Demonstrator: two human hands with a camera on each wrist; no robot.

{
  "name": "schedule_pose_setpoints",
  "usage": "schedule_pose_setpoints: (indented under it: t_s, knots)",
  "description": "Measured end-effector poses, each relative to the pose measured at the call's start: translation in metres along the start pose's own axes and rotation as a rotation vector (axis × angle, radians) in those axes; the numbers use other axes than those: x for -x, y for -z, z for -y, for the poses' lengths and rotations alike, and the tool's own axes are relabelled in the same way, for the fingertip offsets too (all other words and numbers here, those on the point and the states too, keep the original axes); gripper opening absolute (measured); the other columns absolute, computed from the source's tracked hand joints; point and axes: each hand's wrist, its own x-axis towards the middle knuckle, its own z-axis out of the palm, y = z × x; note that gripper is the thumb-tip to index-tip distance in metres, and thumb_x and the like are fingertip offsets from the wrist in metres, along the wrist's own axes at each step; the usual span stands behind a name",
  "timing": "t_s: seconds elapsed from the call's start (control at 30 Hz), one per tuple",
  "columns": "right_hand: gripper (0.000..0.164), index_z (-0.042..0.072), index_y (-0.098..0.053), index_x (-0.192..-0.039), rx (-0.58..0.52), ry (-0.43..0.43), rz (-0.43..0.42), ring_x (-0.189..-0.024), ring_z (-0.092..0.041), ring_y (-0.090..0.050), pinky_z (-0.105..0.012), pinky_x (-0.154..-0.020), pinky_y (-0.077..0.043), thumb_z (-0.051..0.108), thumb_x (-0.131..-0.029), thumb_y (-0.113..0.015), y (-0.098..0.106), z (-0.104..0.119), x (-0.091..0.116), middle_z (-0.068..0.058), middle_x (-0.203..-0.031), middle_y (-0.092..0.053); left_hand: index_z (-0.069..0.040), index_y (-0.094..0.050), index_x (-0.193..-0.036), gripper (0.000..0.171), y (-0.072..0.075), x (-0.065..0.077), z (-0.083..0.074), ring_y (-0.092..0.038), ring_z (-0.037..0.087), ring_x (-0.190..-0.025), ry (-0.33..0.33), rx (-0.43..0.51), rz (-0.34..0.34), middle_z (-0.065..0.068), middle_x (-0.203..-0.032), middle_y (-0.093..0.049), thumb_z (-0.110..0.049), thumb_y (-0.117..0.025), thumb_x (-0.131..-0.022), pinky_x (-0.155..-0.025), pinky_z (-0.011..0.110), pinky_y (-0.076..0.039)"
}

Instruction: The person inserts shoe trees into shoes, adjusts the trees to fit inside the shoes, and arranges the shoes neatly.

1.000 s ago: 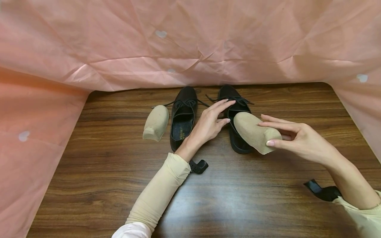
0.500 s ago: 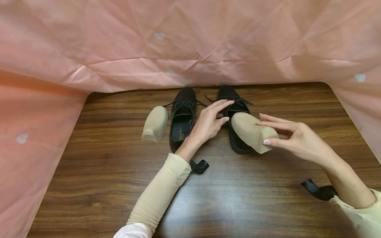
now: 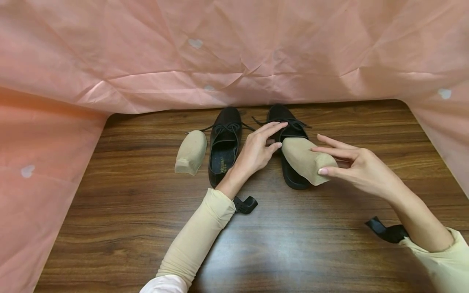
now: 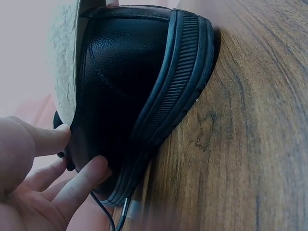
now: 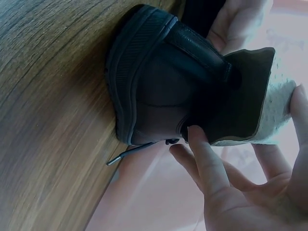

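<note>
My right hand (image 3: 362, 169) pinches a beige moulded-pulp shoe insert (image 3: 304, 158) between thumb and fingers. The insert slants over the opening of the right black lace-up shoe (image 3: 293, 177), its rounded end toward the left. In the right wrist view, the insert's hollow underside (image 5: 245, 91) faces the shoe opening. My left hand (image 3: 258, 152) touches that shoe's left side, fingers extended toward its laces and thumb by the opening rim. In the left wrist view, its fingertips meet the black leather (image 4: 115, 62). The shoe's insole is mostly hidden under the insert.
The left black shoe (image 3: 224, 150) stands beside my left wrist, its insole visible. A second beige insert (image 3: 191, 152) lies to its left on the wood-grain surface (image 3: 271, 244). Pink cloth (image 3: 234, 53) rises behind the shoes and at both sides.
My right hand has brought the insert slightly leftward, farther over the right shoe's opening. The left hand, both shoes and the other insert stay in place.
</note>
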Motion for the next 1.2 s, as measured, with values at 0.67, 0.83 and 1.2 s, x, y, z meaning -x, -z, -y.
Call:
schedule_pose_setpoints:
  t_s: [0.67, 0.83, 1.2]
  knots:
    - [0.05, 0.022, -0.071, -0.126, 0.013, -0.027, -0.096, -0.133, -0.003, -0.046, -0.006, -0.096, -0.033, 0.01, -0.079, -0.084, -0.013, 0.001, -0.009, 0.006, -0.147, -0.051, -0.024, -0.055, -0.144, 0.05, 0.001, -0.001, 0.0, -0.066, 0.012, -0.105, 0.011, -0.043, -0.017, 0.001, -0.148, -0.049, -0.012, -0.065, -0.097, -0.086, 0.019, -0.05]
    - [0.05, 0.015, -0.072, -0.124, -0.063, -0.006, -0.141, -0.134, -0.008, -0.047, -0.009, -0.1, -0.035, 0.003, -0.077, -0.085, -0.02, -0.003, -0.009, -0.002, -0.146, -0.053, -0.023, -0.056, -0.144, 0.05, 0.001, -0.001, 0.0, -0.066, 0.013, -0.108, 0.008, -0.045, -0.014, 0.002, -0.148, -0.05, -0.01, -0.065, -0.097, -0.087, 0.019, -0.05]
    - [0.054, -0.001, -0.068, -0.125, -0.15, 0.119, -0.284, -0.135, -0.018, -0.049, -0.015, -0.102, -0.041, -0.017, -0.074, -0.078, -0.029, -0.003, -0.011, -0.011, -0.146, -0.052, -0.022, -0.055, -0.144, 0.05, 0.001, -0.001, -0.001, -0.066, 0.013, -0.107, 0.001, -0.039, -0.008, 0.002, -0.148, -0.049, -0.01, -0.065, -0.097, -0.087, 0.018, -0.05]
